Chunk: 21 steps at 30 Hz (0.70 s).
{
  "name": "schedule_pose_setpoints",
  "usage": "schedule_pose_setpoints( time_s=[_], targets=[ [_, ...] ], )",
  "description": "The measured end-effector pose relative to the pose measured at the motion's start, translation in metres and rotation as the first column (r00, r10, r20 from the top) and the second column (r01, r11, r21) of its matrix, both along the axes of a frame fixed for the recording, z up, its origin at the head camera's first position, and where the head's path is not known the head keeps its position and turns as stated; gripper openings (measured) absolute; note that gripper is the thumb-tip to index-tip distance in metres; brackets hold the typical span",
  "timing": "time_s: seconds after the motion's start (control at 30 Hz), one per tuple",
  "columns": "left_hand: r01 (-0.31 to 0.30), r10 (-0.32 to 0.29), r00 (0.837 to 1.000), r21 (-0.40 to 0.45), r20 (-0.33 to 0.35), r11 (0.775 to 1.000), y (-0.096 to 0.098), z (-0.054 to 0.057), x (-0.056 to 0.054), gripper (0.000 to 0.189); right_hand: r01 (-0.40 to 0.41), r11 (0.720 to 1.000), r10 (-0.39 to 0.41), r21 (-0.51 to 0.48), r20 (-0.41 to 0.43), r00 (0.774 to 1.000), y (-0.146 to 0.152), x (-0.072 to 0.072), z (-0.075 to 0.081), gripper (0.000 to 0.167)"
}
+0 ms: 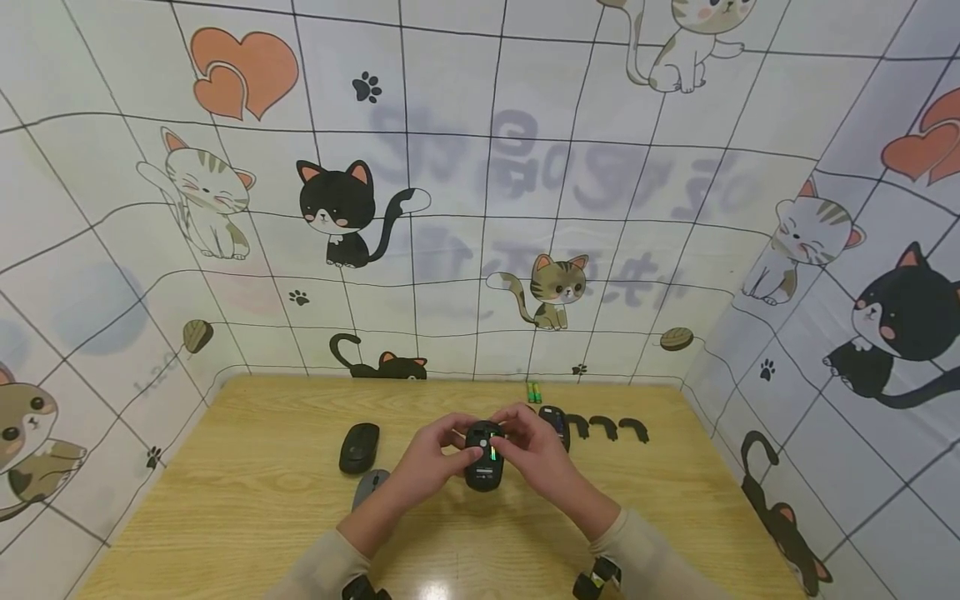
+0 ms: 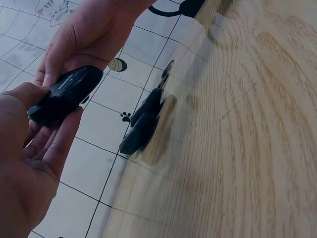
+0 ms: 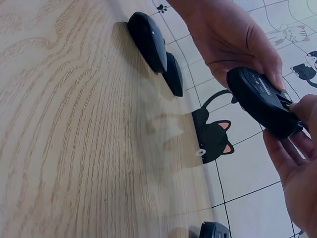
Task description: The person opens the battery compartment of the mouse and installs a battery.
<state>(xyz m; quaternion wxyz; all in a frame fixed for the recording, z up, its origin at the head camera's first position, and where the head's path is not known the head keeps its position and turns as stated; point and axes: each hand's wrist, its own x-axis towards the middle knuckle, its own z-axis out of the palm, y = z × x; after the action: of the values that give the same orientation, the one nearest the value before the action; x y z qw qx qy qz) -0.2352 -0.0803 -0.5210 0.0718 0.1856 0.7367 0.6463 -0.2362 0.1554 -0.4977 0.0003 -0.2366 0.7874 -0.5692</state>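
Observation:
Both hands hold a black computer mouse (image 1: 483,477) above the table, its underside with a printed label turned up toward the head camera. A green battery (image 1: 492,454) shows in the opening in that underside. My left hand (image 1: 437,448) grips the mouse's left side, thumb laid on the underside. On the other side, my right hand (image 1: 536,446) has its fingers around the far right edge and its thumb at the battery. In the right wrist view, the right thumb (image 3: 306,108) reaches into the mouse's open compartment.
To the left lie a black mouse (image 1: 359,448) and a grey mouse (image 1: 371,483), the latter partly behind my left forearm. Behind my right hand are another dark mouse (image 1: 555,422), two green batteries (image 1: 534,392) and several curved black pieces (image 1: 603,426). A patterned cloth wall (image 1: 450,333) borders the wooden table (image 1: 262,500).

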Motion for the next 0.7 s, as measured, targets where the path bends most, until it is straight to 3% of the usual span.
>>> schedule_pose_setpoints(
  time_s=[0.5,0.7],
  targets=[
    [0.019,-0.019,1.0,0.007,0.004,1.0,-0.0081,-0.0016,-0.0006,0.039,-0.051,0.999,0.051,-0.013,0.05,0.997,-0.0044,-0.004,-0.0022,0.024],
    [0.02,-0.02,1.0,0.004,0.001,1.0,-0.0081,-0.0042,-0.0027,0.037,-0.078,0.997,0.077,0.013,0.061,0.995,-0.0021,-0.0045,-0.0042,0.036]
  ],
)
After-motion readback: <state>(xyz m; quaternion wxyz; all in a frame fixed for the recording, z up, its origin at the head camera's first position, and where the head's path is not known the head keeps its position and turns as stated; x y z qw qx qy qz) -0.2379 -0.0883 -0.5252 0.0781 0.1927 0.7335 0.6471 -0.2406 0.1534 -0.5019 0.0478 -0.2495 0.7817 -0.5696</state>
